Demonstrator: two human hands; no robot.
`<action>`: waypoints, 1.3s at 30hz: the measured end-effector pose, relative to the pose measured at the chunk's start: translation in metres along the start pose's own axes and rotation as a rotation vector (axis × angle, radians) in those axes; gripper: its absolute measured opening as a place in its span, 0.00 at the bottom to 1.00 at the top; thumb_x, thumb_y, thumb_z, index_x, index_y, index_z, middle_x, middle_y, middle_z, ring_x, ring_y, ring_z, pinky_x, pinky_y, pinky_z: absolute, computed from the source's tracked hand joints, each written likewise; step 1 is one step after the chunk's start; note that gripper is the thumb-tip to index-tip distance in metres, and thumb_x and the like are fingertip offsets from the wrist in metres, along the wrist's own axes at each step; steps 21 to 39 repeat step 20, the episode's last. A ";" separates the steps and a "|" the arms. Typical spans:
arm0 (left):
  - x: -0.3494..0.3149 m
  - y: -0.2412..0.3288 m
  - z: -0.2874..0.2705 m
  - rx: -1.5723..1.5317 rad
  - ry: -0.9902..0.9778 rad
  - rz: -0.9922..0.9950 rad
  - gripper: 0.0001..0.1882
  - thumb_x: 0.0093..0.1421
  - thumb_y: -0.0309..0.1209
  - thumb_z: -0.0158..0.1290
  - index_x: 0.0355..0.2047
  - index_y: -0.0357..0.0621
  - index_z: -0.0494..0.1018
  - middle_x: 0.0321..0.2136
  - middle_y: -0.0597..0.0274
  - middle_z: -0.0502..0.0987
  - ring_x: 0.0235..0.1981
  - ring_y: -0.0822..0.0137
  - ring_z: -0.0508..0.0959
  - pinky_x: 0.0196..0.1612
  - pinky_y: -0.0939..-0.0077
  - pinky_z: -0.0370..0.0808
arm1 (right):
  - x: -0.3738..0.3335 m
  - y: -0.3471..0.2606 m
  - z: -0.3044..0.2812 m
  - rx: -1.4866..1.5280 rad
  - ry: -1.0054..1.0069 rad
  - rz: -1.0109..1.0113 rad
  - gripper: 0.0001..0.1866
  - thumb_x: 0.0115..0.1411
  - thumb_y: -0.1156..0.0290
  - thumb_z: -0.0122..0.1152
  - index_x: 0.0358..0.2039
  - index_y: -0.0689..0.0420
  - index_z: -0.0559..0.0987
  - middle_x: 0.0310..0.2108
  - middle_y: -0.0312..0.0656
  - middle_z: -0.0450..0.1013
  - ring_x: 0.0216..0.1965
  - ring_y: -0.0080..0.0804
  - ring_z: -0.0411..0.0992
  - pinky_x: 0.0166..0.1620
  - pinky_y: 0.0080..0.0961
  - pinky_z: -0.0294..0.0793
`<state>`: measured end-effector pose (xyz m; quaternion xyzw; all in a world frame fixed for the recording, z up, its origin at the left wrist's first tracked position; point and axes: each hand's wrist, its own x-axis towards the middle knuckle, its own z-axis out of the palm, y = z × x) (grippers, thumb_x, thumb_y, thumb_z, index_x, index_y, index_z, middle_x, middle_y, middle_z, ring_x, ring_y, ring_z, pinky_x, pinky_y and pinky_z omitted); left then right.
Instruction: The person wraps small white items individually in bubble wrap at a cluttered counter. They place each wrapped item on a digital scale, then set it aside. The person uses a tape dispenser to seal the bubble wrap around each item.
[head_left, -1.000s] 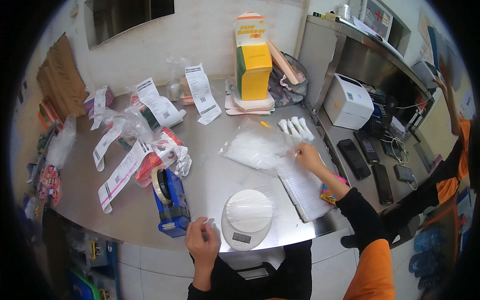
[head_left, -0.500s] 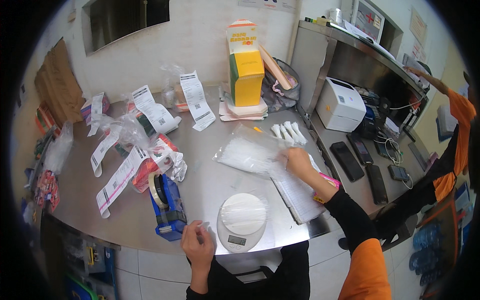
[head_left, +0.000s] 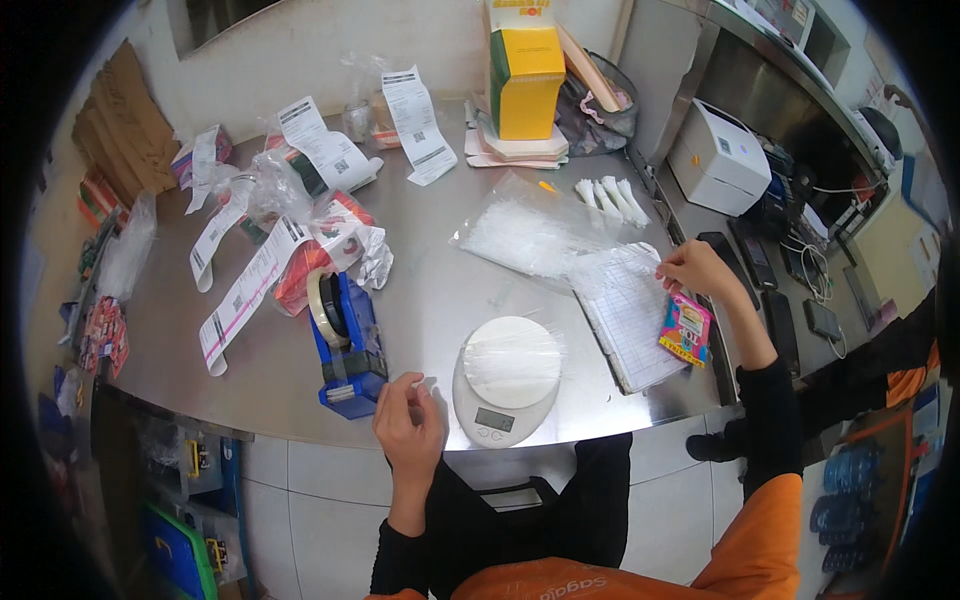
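Observation:
My right hand (head_left: 697, 272) hovers at the right edge of an open gridded notebook (head_left: 630, 330), fingertips pinched together; what they hold, if anything, is too small to make out. Just below it lies a pink and yellow packet (head_left: 686, 330). My left hand (head_left: 410, 420) rests at the table's front edge, fingers loosely curled and slightly apart. It sits between a blue tape dispenser (head_left: 350, 345) and a white digital scale (head_left: 505, 405). Thin whitish strips (head_left: 512, 362) lie across the scale's round plate. A clear plastic bag (head_left: 530, 225) of similar strips overlaps the notebook's top.
White bundles (head_left: 612, 200) lie beyond the bag. A yellow carton (head_left: 527, 85) stands at the back. Wrapped parcels with long paper slips (head_left: 250, 295) cover the left. A label printer (head_left: 718, 158) and phones sit on the right counter; another person's leg (head_left: 850, 365) shows beyond it.
My right hand has left the plastic bag and moved right, past the notebook, uncovering the packet. My left hand has stayed beside the scale. The view has tilted downward.

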<state>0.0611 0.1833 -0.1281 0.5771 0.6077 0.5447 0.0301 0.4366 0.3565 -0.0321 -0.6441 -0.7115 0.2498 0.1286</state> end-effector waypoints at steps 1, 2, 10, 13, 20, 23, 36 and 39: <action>0.000 0.000 0.000 0.000 -0.011 -0.008 0.08 0.51 0.19 0.51 0.34 0.37 0.72 0.23 0.56 0.72 0.21 0.63 0.73 0.22 0.74 0.68 | -0.009 0.001 -0.005 0.023 -0.007 0.018 0.09 0.52 0.74 0.57 0.26 0.68 0.81 0.20 0.44 0.77 0.22 0.25 0.77 0.28 0.19 0.76; 0.001 0.000 0.001 -0.004 -0.021 -0.013 0.08 0.51 0.19 0.51 0.34 0.37 0.72 0.23 0.57 0.72 0.21 0.63 0.73 0.22 0.74 0.68 | -0.018 0.003 -0.011 0.052 -0.011 0.057 0.09 0.52 0.74 0.57 0.26 0.68 0.81 0.20 0.44 0.77 0.22 0.25 0.77 0.29 0.18 0.76; 0.004 0.006 0.000 -0.048 -0.035 -0.014 0.06 0.53 0.19 0.49 0.33 0.37 0.72 0.25 0.57 0.72 0.25 0.63 0.72 0.27 0.74 0.68 | -0.071 -0.002 -0.032 0.110 0.078 0.175 0.09 0.55 0.73 0.58 0.32 0.65 0.81 0.23 0.40 0.77 0.25 0.21 0.76 0.27 0.15 0.74; 0.016 0.021 -0.008 -0.102 0.010 0.085 0.05 0.54 0.19 0.48 0.32 0.36 0.71 0.26 0.56 0.72 0.27 0.62 0.73 0.32 0.73 0.68 | -0.085 -0.019 -0.031 0.231 0.028 0.077 0.09 0.57 0.72 0.57 0.34 0.63 0.81 0.24 0.38 0.77 0.25 0.19 0.75 0.24 0.14 0.71; 0.088 0.090 0.027 -1.105 -0.128 -0.193 0.16 0.62 0.28 0.46 0.50 0.40 0.66 0.43 0.53 0.71 0.47 0.67 0.71 0.50 0.74 0.66 | -0.083 -0.099 -0.007 0.357 -0.126 -0.261 0.10 0.59 0.67 0.56 0.33 0.61 0.81 0.23 0.37 0.76 0.22 0.16 0.72 0.22 0.11 0.67; 0.088 0.090 0.027 -1.105 -0.128 -0.193 0.16 0.62 0.28 0.46 0.50 0.40 0.66 0.43 0.53 0.71 0.47 0.67 0.71 0.50 0.74 0.66 | -0.083 -0.099 -0.007 0.357 -0.126 -0.261 0.10 0.59 0.67 0.56 0.33 0.61 0.81 0.23 0.37 0.76 0.22 0.16 0.72 0.22 0.11 0.67; 0.088 0.090 0.027 -1.105 -0.128 -0.193 0.16 0.62 0.28 0.46 0.50 0.40 0.66 0.43 0.53 0.71 0.47 0.67 0.71 0.50 0.74 0.66 | -0.083 -0.099 -0.007 0.357 -0.126 -0.261 0.10 0.59 0.67 0.56 0.33 0.61 0.81 0.23 0.37 0.76 0.22 0.16 0.72 0.22 0.11 0.67; 0.088 0.090 0.027 -1.105 -0.128 -0.193 0.16 0.62 0.28 0.46 0.50 0.40 0.66 0.43 0.53 0.71 0.47 0.67 0.71 0.50 0.74 0.66 | -0.083 -0.099 -0.007 0.357 -0.126 -0.261 0.10 0.59 0.67 0.56 0.33 0.61 0.81 0.23 0.37 0.76 0.22 0.16 0.72 0.22 0.11 0.67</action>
